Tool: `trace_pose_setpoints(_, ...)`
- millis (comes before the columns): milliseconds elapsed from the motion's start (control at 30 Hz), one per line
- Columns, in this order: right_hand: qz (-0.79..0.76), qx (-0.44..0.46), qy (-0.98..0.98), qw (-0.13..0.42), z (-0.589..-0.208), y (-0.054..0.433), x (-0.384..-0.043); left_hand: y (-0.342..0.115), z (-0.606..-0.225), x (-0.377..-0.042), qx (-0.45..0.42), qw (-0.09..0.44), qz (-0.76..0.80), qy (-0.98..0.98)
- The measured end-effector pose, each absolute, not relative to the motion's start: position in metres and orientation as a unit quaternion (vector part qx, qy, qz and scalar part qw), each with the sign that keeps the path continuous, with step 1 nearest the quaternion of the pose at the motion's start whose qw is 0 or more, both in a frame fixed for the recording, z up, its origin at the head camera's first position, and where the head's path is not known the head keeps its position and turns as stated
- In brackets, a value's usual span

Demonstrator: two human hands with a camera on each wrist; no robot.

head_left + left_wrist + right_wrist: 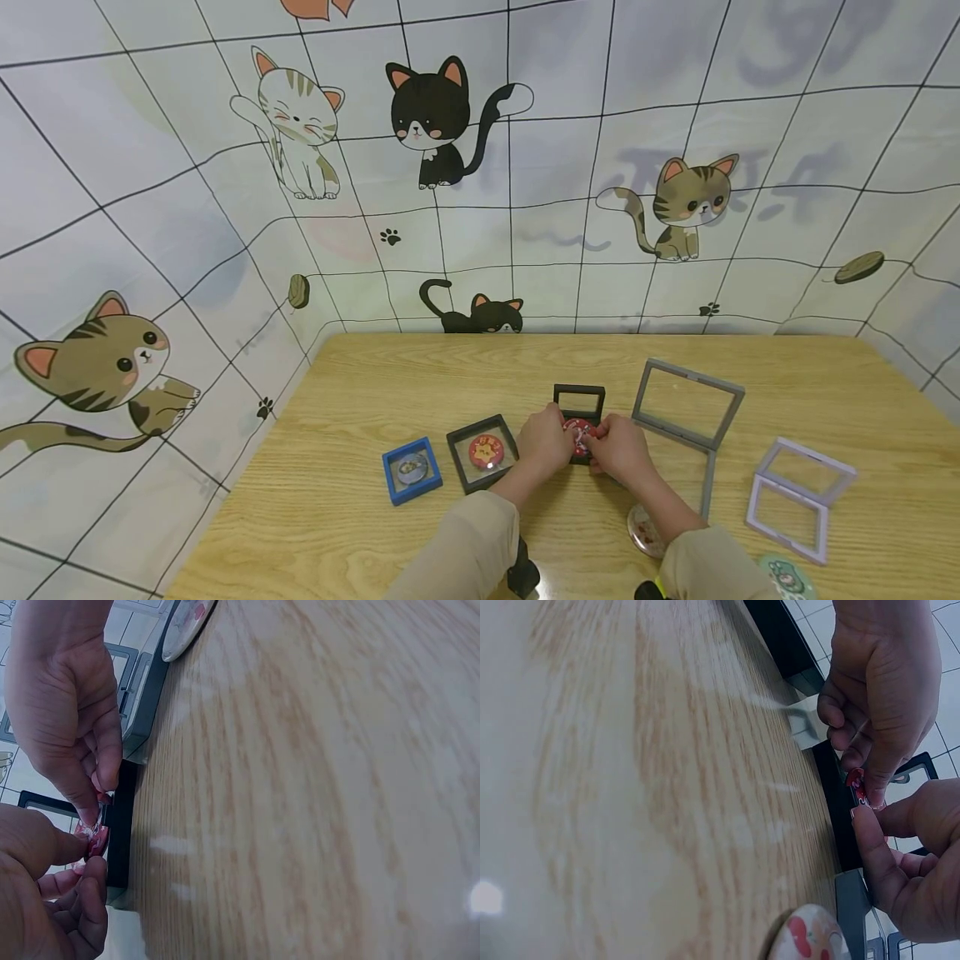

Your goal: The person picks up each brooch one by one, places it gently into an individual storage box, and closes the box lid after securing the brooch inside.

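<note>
Both hands meet over a small black display frame point(579, 390) whose lid stands raised at the back. Between them is a red round badge point(579, 433) with a white pattern, pinched at its left side by my left hand point(546, 437) and at its right by my right hand point(621, 450). In the left wrist view the badge point(97, 838) is tilted, close over the frame's black base point(120, 825). Fingers of both hands cover part of the badge point(857, 786) in the right wrist view.
Left of the hands lie a blue frame point(390, 479) and a dark grey frame point(459, 457), each holding a badge. Rightward are an open grey frame point(708, 479) and an open pale lilac frame point(787, 537). A whitish badge point(641, 529) and a green badge point(787, 579) lie nearer.
</note>
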State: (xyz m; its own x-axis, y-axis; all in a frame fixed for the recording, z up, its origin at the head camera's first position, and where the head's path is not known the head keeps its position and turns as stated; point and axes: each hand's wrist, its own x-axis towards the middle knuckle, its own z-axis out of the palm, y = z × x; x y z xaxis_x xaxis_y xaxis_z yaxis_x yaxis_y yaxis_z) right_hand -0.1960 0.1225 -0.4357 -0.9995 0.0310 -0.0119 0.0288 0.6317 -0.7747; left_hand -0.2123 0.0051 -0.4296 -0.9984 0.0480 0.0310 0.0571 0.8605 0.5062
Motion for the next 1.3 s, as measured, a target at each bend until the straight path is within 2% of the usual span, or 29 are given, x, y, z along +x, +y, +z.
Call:
trace_pose_setpoints(900, 0.440, -0.015, -0.898, 0.020, -0.4350, 0.1215, -0.1935, 0.0046, -0.4306, -0.2118, -0.027, 0.005, -0.276, -0.961)
trace_pose_setpoints(1300, 0.443, -0.012, -0.896, 0.009, -0.4351, 0.1214, -0.1934, 0.0037, -0.4301, -0.2112, -0.026, 0.000, -0.297, -0.954)
